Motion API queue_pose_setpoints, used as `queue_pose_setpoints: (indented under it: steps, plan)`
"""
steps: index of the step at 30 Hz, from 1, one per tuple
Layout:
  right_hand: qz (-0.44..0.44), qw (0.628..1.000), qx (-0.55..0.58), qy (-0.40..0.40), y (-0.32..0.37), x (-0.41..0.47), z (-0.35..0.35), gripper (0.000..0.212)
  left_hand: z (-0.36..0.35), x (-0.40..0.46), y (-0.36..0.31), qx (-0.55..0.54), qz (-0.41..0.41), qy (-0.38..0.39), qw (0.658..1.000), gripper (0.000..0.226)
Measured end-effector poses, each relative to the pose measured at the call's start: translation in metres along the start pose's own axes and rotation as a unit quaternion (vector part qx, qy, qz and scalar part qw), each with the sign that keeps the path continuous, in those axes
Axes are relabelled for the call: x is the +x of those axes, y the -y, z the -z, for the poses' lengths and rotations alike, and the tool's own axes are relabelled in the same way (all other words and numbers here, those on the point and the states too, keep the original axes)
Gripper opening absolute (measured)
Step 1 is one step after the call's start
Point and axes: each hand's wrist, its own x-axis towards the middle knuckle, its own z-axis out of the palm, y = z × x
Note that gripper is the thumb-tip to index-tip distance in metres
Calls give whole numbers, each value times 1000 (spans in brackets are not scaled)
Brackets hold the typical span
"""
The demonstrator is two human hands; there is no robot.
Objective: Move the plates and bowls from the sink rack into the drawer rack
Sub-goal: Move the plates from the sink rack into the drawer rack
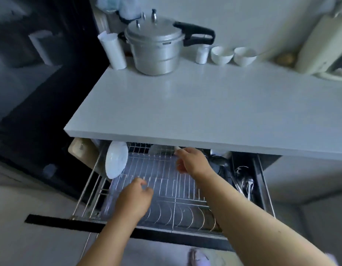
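The wire drawer rack (166, 189) is pulled out below the white countertop (204, 112). One white plate (116, 160) stands on edge in its left slots. My right hand (193, 162) reaches to the back of the rack and pinches the rim of a pale, blurred dish (158, 149) that sits in shadow under the counter edge. My left hand (135, 198) hovers over the front wires with loosely curled fingers and holds nothing. The sink rack is out of view.
A cutlery compartment (245, 183) with utensils lies at the drawer's right. On the counter stand a pressure cooker (154, 47), a white cup (201, 54), two white bowls (222, 54) and a tall white container (112, 50). The dark drawer front (127, 229) runs across below my arms.
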Motion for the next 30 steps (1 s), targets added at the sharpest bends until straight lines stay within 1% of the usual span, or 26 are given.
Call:
queue_pose_setpoints:
  steps: [3, 7, 10, 14, 20, 25, 30]
  plan:
    - [-8, 998, 40, -43, -5, -17, 56, 38, -24, -19, -33, 20, -42, 37, 998, 16]
    - [-9, 992, 96, -78, -8, -38, 128, 31, -48, -38, -88, 46, -91, 54, 993, 19]
    - [1, 987, 121, -108, -14, -50, 190, 31, -74, -50, -141, 58, -129, 55, 988, 17]
    - [13, 975, 156, -159, -25, -70, 287, 29, -130, -74, -219, 42, -178, 62, 981, 15]
    - [22, 953, 176, -244, -57, -111, 426, 27, -225, -123, -323, 28, -241, 142, 960, 7]
    - [18, 926, 212, -311, -86, -147, 503, 26, -278, -159, -388, 47, -287, 180, 940, 8]
    - [2, 891, 254, -376, -115, -187, 552, 24, -320, -189, -433, 84, -358, 204, 907, 6]
